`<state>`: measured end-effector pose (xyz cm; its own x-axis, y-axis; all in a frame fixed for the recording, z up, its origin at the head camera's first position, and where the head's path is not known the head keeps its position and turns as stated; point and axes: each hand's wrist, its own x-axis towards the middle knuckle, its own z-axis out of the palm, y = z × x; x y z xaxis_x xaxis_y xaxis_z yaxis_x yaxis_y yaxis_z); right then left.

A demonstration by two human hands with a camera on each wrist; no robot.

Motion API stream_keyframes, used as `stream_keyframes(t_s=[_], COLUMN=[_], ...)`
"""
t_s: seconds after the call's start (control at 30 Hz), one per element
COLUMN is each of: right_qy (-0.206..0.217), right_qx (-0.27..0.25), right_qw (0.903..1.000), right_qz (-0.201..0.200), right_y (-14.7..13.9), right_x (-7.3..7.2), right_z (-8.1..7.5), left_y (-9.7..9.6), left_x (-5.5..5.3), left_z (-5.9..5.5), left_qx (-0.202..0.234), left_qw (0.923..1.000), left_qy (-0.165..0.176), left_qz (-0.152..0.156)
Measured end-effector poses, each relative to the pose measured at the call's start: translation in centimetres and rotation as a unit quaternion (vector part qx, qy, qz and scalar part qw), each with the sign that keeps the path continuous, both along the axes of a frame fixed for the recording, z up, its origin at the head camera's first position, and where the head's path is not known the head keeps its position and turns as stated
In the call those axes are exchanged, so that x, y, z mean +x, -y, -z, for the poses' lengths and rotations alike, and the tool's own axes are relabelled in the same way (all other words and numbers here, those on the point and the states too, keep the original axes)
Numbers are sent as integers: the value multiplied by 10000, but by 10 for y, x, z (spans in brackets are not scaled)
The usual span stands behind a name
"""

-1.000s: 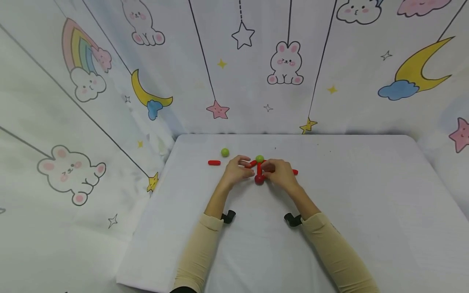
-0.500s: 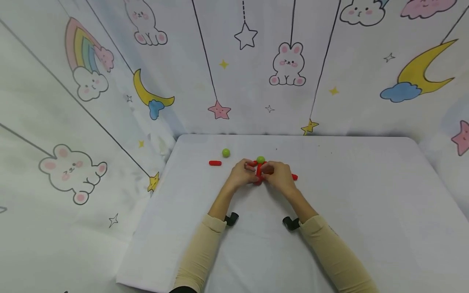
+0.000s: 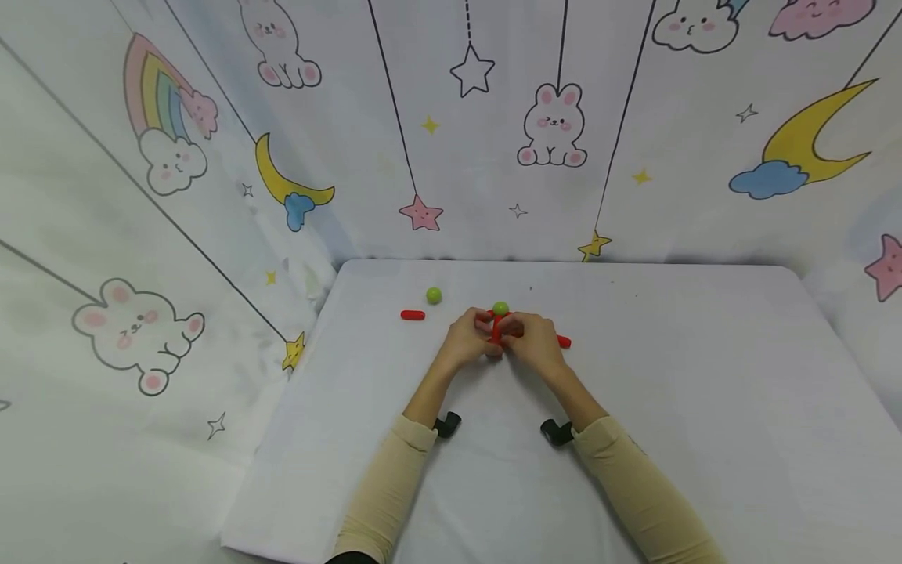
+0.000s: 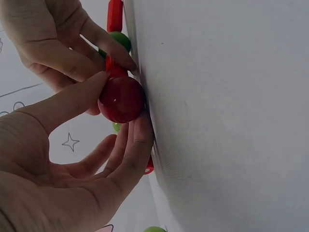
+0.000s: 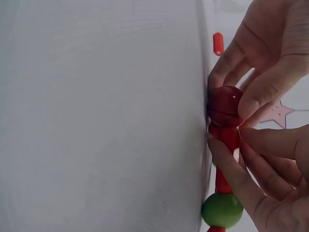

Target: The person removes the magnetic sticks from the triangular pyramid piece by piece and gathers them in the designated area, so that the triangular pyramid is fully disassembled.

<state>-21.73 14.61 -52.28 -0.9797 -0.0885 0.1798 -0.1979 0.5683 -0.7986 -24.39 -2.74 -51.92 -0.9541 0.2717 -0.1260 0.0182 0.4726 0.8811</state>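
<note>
My left hand (image 3: pixel 465 339) holds a dark red ball (image 4: pixel 121 99) between thumb and fingers, low over the table. From the other side my right hand (image 3: pixel 537 342) pinches a red stick (image 5: pixel 226 137) right at that ball. Past the right fingers, the right wrist view shows a darker green ball (image 5: pixel 222 210) joined to red pieces. A light green ball (image 3: pixel 500 309) sits just beyond the fingertips in the head view, at the far end of another red stick (image 3: pixel 496 328). One red stick end (image 3: pixel 564 341) sticks out right of the right hand. The hands cover much of the assembly.
Left of the hands, a loose light green ball (image 3: pixel 434 295) and a loose red stick (image 3: pixel 413 315) lie on the white table (image 3: pixel 669 407). A white curtain (image 3: pixel 479 180) printed with cartoons hangs behind the table. Black wrist cameras (image 3: pixel 447 424) sit under both forearms.
My left hand has moved right and taken hold of the dark red ball. The red stick end beyond my right hand has shifted slightly toward me. The loose ball and stick stay put.
</note>
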Motion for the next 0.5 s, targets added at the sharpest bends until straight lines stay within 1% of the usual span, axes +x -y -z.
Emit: stream_keyframes(t_s=[0.17,0.33,0.5], right_qy=[-46,-101,-39], right_qx=[-7,62,40], right_qw=[10000,9999,9999], right_qz=[27,117,156], right_y=[2,2,0], right_x=[1,1,1], right_z=[0,0,-2], left_y=[1,1,2], left_x=[0,-1,-1], left_z=[-2,-2,-2], left_qx=[49,149,152], left_qw=[9998,9997,9998], left_qy=[-199,-177,-127], left_qz=[-51,-26,53])
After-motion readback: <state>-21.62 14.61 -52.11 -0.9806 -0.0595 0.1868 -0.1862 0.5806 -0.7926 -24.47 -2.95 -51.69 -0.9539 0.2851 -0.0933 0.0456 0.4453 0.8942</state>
